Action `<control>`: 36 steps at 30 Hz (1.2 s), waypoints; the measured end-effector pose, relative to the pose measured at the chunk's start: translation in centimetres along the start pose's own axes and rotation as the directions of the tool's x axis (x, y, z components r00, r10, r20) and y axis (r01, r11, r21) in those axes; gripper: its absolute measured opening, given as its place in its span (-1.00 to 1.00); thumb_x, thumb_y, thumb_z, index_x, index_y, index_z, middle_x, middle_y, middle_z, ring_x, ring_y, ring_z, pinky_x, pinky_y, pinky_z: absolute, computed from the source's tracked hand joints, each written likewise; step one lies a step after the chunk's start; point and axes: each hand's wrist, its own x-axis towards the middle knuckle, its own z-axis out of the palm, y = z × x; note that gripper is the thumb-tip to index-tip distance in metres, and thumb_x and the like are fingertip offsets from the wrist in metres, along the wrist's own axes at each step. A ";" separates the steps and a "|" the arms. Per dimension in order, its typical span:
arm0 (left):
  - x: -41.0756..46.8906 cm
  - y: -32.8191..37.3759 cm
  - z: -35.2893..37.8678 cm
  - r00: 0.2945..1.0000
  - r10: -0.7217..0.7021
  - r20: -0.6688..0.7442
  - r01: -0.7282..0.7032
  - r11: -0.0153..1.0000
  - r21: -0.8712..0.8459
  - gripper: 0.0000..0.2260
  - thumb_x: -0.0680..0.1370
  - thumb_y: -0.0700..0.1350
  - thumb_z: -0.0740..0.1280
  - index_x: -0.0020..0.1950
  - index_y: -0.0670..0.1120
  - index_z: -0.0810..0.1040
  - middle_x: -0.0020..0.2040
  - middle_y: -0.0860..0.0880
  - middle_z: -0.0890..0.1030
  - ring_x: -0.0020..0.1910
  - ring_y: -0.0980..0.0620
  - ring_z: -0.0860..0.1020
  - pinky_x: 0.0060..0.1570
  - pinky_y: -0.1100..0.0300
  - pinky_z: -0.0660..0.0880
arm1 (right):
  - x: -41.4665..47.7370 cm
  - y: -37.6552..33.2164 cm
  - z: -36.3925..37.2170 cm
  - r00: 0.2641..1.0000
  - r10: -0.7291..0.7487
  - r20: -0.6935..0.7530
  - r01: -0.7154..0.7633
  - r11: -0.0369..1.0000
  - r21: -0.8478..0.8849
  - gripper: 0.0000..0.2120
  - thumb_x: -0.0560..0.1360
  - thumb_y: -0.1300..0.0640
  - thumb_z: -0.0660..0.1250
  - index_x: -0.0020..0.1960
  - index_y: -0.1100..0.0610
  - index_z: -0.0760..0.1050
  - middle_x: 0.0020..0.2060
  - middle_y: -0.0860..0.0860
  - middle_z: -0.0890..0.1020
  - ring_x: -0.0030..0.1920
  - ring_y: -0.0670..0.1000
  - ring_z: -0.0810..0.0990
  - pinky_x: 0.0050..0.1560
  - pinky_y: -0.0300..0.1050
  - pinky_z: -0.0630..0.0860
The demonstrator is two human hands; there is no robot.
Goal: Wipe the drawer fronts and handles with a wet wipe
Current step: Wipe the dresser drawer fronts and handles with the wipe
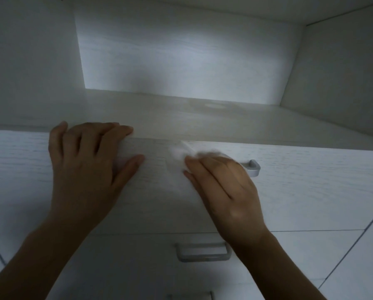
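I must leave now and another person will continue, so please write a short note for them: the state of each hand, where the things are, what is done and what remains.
Left hand: open, resting on the upper edge of the top drawer front, thumb on its face.
Right hand: open, pressing the wet wipe against that front, beside the top handle; the wipe is motion-blurred.
Done: the top front is being wiped; how much is already clean cannot be told.
Left: the top handle, then the second handle and its front, and a third handle at the picture's bottom edge.
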 end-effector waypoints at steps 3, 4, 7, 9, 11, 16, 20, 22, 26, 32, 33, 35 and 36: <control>0.0 0.0 0.0 1.000 0.007 -0.024 -0.008 1.000 -0.002 -0.57 0.62 0.14 0.19 0.24 -0.19 0.54 0.10 -0.24 0.54 0.11 -0.25 0.40 0.38 -0.12 0.11 | 0.3 -0.4 0.5 1.000 0.023 -0.017 -0.024 1.000 -0.020 -0.80 0.53 0.26 0.38 0.10 0.35 0.61 -0.09 0.19 0.66 -0.02 0.10 0.56 0.05 -0.03 0.52; 0.1 0.0 0.0 1.000 0.010 -0.027 -0.010 1.000 -0.002 -0.57 0.62 0.14 0.19 0.24 -0.19 0.54 0.10 -0.24 0.53 0.11 -0.25 0.40 0.38 -0.11 0.11 | 0.5 -0.8 0.9 0.999 0.043 -0.020 -0.043 0.999 -0.018 -0.80 0.53 0.25 0.37 0.09 0.34 0.61 -0.09 0.19 0.66 -0.02 0.10 0.56 0.05 -0.04 0.51; 0.0 0.1 0.0 1.000 0.011 -0.030 -0.011 1.000 0.003 -0.58 0.61 0.13 0.20 0.24 -0.18 0.53 0.11 -0.23 0.53 0.11 -0.24 0.40 0.39 -0.11 0.11 | 0.6 -0.8 0.9 0.999 0.051 0.004 -0.052 0.999 0.009 -0.79 0.54 0.23 0.35 0.10 0.34 0.61 -0.08 0.19 0.66 -0.01 0.09 0.54 0.08 -0.06 0.49; 0.0 0.0 0.0 1.000 0.011 -0.021 -0.011 1.000 0.010 -0.57 0.62 0.14 0.19 0.24 -0.18 0.54 0.11 -0.23 0.54 0.11 -0.25 0.40 0.39 -0.12 0.11 | 0.0 0.1 -0.3 0.999 0.047 0.022 -0.048 0.999 0.012 -0.76 0.57 0.20 0.31 0.15 0.34 0.58 -0.03 0.20 0.66 0.06 0.08 0.52 0.19 -0.09 0.44; 0.0 0.0 0.0 1.000 0.010 -0.014 -0.010 1.000 0.012 -0.55 0.64 0.16 0.16 0.24 -0.18 0.55 0.11 -0.23 0.56 0.12 -0.24 0.41 0.38 -0.12 0.12 | -0.6 1.0 -1.3 0.998 0.059 0.013 -0.059 0.998 -0.009 -0.74 0.59 0.18 0.28 0.16 0.34 0.57 -0.02 0.22 0.65 0.10 0.08 0.51 0.24 -0.13 0.38; 0.1 0.0 0.0 1.000 0.011 -0.021 -0.010 1.000 0.012 -0.56 0.62 0.15 0.18 0.23 -0.19 0.55 0.10 -0.24 0.55 0.12 -0.24 0.40 0.40 -0.07 0.08 | 0.2 -0.3 0.6 0.996 0.087 0.003 -0.087 0.994 0.064 -0.71 0.63 0.13 0.22 0.18 0.32 0.55 -0.03 0.20 0.65 0.06 0.08 0.51 0.13 -0.08 0.45; 0.1 0.0 -0.1 1.000 0.008 -0.015 -0.008 1.000 0.008 -0.58 0.60 0.13 0.21 0.24 -0.18 0.54 0.12 -0.24 0.56 0.13 -0.24 0.40 0.40 -0.07 0.07 | -0.3 0.4 -0.3 0.998 0.060 0.011 -0.061 0.995 0.075 -0.74 0.62 0.15 0.25 0.20 0.30 0.54 0.01 0.20 0.65 0.11 0.06 0.50 0.22 -0.13 0.42; 0.1 0.0 -0.1 1.000 0.007 -0.002 -0.007 1.000 0.008 -0.56 0.61 0.15 0.18 0.25 -0.17 0.54 0.12 -0.24 0.56 0.13 -0.23 0.40 0.41 -0.06 0.06 | -1.2 1.9 -1.7 0.997 0.081 -0.005 -0.081 0.997 0.020 -0.74 0.59 0.14 0.29 0.18 0.29 0.56 0.03 0.17 0.63 0.12 0.07 0.50 0.23 -0.09 0.42; 0.1 0.0 0.1 1.000 0.015 -0.007 -0.015 1.000 0.013 -0.56 0.63 0.16 0.16 0.25 -0.16 0.55 0.12 -0.22 0.56 0.13 -0.21 0.39 0.41 -0.07 0.08 | -1.5 2.7 -2.2 0.997 0.081 -0.007 -0.081 0.996 -0.044 -0.71 0.63 0.10 0.23 0.19 0.30 0.51 0.10 0.11 0.51 0.11 0.08 0.49 0.22 -0.09 0.40; 0.0 -0.2 0.2 1.000 0.023 -0.009 -0.023 0.999 0.026 -0.54 0.64 0.17 0.13 0.26 -0.16 0.54 0.15 -0.21 0.56 0.16 -0.21 0.39 0.42 -0.08 0.07 | -0.4 1.0 -1.0 0.999 0.049 0.018 -0.050 0.998 0.035 -0.73 0.65 0.10 0.19 0.23 0.27 0.48 0.01 0.18 0.65 0.11 0.05 0.50 0.29 -0.19 0.34; 0.0 -0.2 0.1 1.000 0.024 -0.009 -0.023 0.999 0.023 -0.54 0.64 0.17 0.13 0.26 -0.16 0.54 0.15 -0.21 0.56 0.16 -0.21 0.39 0.41 -0.08 0.07 | -0.7 1.5 -1.4 0.998 0.063 0.009 -0.063 0.998 0.027 -0.74 0.64 0.11 0.22 0.22 0.26 0.48 0.02 0.16 0.65 0.11 0.05 0.51 0.27 -0.17 0.36; 0.0 -0.2 0.1 1.000 0.026 -0.010 -0.026 0.999 0.021 -0.55 0.64 0.17 0.12 0.26 -0.15 0.53 0.15 -0.20 0.55 0.16 -0.20 0.39 0.40 -0.10 0.09 | -1.3 2.6 -2.3 0.996 0.089 -0.007 -0.089 0.996 -0.002 -0.75 0.61 0.12 0.26 0.20 0.25 0.50 0.08 0.09 0.58 0.11 0.05 0.51 0.23 -0.10 0.42; 0.0 -0.1 0.2 0.999 0.028 -0.015 -0.028 0.999 0.022 -0.55 0.64 0.17 0.13 0.26 -0.15 0.53 0.14 -0.20 0.55 0.15 -0.20 0.39 0.39 -0.11 0.10 | -1.5 2.8 -2.5 0.996 0.089 -0.014 -0.090 0.996 -0.017 -0.75 0.60 0.12 0.28 0.20 0.25 0.50 0.10 0.07 0.53 0.11 0.05 0.51 0.22 -0.09 0.43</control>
